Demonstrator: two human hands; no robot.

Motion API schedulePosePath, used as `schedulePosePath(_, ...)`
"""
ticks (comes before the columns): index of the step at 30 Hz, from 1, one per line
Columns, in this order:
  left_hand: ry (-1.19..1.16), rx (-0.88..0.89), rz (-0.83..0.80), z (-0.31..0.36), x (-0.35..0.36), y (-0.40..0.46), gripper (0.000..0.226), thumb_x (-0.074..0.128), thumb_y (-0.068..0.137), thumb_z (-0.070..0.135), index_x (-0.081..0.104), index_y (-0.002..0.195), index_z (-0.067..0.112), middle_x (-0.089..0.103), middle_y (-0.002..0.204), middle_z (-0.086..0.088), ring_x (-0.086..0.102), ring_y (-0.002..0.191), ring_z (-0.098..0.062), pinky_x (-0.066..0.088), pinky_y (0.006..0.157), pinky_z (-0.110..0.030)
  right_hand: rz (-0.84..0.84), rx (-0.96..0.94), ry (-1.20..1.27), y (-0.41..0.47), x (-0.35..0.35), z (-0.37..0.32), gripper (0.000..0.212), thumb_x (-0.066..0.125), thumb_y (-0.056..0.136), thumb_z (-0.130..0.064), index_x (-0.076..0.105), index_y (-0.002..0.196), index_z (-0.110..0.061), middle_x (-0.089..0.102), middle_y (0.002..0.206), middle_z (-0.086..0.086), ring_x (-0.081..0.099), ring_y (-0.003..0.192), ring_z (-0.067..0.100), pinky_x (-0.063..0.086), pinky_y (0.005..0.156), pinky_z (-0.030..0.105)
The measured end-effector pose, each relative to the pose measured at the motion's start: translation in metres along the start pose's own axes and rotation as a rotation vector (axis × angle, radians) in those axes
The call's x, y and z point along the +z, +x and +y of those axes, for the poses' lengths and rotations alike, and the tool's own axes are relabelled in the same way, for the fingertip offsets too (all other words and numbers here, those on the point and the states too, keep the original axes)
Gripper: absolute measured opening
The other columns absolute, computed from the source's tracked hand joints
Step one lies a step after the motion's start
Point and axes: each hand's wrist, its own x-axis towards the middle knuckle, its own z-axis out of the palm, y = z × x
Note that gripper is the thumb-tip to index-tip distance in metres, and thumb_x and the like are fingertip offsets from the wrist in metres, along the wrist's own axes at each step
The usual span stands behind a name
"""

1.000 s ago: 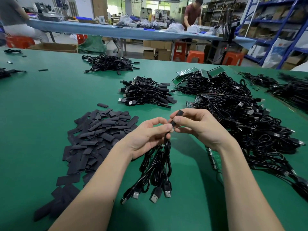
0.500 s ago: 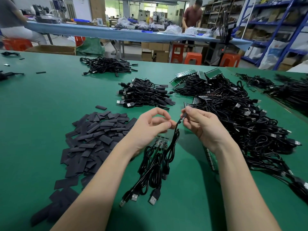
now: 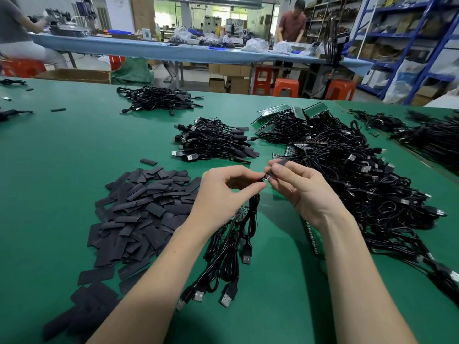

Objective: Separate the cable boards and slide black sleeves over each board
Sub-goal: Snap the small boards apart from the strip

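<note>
Bringing sleeve (image 3: 284, 162) back to board (image 3: 266, 177), hands rejoined

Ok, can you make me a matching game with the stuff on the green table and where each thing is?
Things:
1. pile of flat black sleeves
2. big tangle of cables
3. small board
4. USB plugs

Places:
A. between the fingertips of both hands
B. on the table, left of the left hand
C. on the table, right of the right hand
D. nearest the camera, between the two forearms

Pairs: 1-B, 2-C, 3-A, 4-D
</note>
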Motion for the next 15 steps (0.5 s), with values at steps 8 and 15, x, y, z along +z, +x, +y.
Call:
schedulePosePath(8, 0.132, 0.067, 0.037, -0.0015, 0.0017, -0.0050, 0.013, 0.085, 0.080, 0.013, 0.082, 0.093, 0.016, 0.079, 0.087, 0.007, 0.075, 0.079, -0.011, 0.060, 0.080, -0.029, 0.001, 0.056, -0.065, 0.0001, -0.0037, 0.0039, 0.016, 0.079, 0.073, -0.018, 0.081, 0.087, -0.010, 0.074, 0.088, 0.006, 0.069, 0.069, 0.009, 0.055, 0.066, 0.014)
schedulePosePath(15, 0.085, 0.015, 0.022, -0.0006, -0.0008, -0.0020, 0.012, 0.086, 0.079, 0.014, 0.082, 0.090, 0.016, 0.079, 0.083, 0.008, 0.076, 0.078, -0.012, 0.060, 0.078, -0.025, -0.020, 0.066, -0.102, 0.0005, -0.0012, 0.0037, 0.018, 0.080, 0.075, -0.018, 0.079, 0.091, -0.009, 0.071, 0.079, 0.003, 0.065, 0.064, 0.007, 0.054, 0.064, 0.014)
